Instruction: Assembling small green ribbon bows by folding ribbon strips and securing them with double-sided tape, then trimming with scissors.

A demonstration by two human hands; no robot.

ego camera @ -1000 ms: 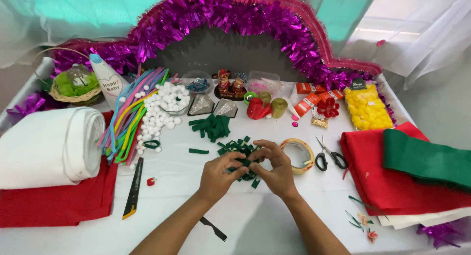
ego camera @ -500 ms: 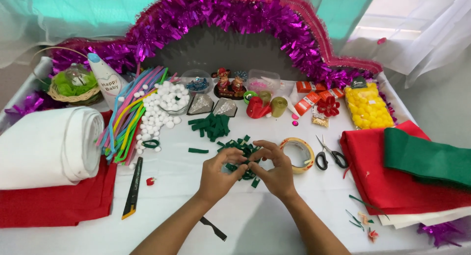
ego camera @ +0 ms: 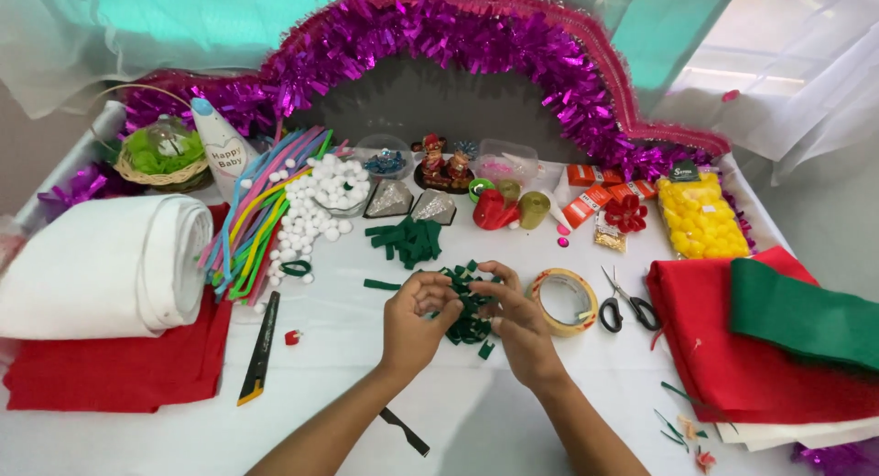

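Note:
My left hand (ego camera: 417, 322) and my right hand (ego camera: 515, 322) meet over a cluster of dark green felt pieces (ego camera: 472, 309) on the white table (ego camera: 348, 375). Fingers of both hands pinch green pieces within the cluster; fingertips partly hide them. Another pile of green felt strips (ego camera: 407, 241) lies just beyond, and a single strip (ego camera: 380, 284) rests to the left. A tape roll (ego camera: 565, 300) sits right beside my right hand.
Scissors (ego camera: 625, 302), red felt (ego camera: 732, 348) and green felt (ego camera: 806, 316) lie right. A utility knife (ego camera: 261, 348), white felt roll (ego camera: 105, 267), pipe cleaners (ego camera: 252, 220) and white pompoms (ego camera: 320, 206) lie left. Purple tinsel arch (ego camera: 458, 37) stands behind.
Both hands stay over the green felt cluster, with only small finger movements among the pieces. The other items have not moved.

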